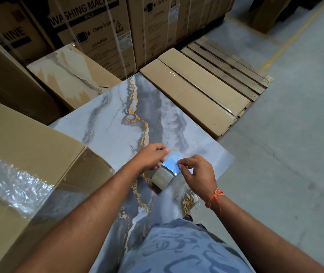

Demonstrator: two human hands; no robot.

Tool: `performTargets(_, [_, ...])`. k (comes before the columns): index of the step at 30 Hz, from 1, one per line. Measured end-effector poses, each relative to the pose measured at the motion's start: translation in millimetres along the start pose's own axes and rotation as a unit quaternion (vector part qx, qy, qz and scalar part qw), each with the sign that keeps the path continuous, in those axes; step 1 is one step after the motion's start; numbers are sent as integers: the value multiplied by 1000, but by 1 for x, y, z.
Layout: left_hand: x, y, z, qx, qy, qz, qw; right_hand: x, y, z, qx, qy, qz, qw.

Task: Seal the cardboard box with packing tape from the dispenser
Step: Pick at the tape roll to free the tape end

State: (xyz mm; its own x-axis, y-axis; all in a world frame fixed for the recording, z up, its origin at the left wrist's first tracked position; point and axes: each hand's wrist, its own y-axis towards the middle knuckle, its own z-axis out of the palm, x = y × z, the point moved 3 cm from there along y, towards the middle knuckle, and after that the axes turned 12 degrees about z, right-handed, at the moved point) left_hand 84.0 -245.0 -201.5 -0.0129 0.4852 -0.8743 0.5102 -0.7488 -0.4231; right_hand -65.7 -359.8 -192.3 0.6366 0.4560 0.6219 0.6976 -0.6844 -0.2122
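Note:
I hold a roll of clear packing tape (162, 177) in front of me, above a marble-patterned slab (117, 123). My left hand (151, 156) grips the roll from the far left side. My right hand (198, 172) pinches the loose end of the tape (172, 164), a short shiny strip peeled up from the roll. No dispenser shows. A large cardboard box (25, 154) with glossy tape or film across its top stands at my left.
Two long flat cartons (194, 95) lie on a wooden pallet (232, 64) beyond the slab. Tall washing machine cartons (90, 30) line the back. A torn box (68, 73) sits at the back left. Grey concrete floor (295, 134) spreads to the right.

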Motion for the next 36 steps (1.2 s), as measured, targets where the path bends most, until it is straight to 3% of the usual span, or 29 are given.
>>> performTargets(7, [2,5,10,15,26,-5,1000,-3,-9,-1,23,-16,-13,1000])
performTargets(29, [-2,-2,15,-57,67,42,995,-6,-24,3,32,34,-3,999])
performTargets(36, [-13,-11,12,-93,94,61,989,-12,-29,-1,9,111,24,993])
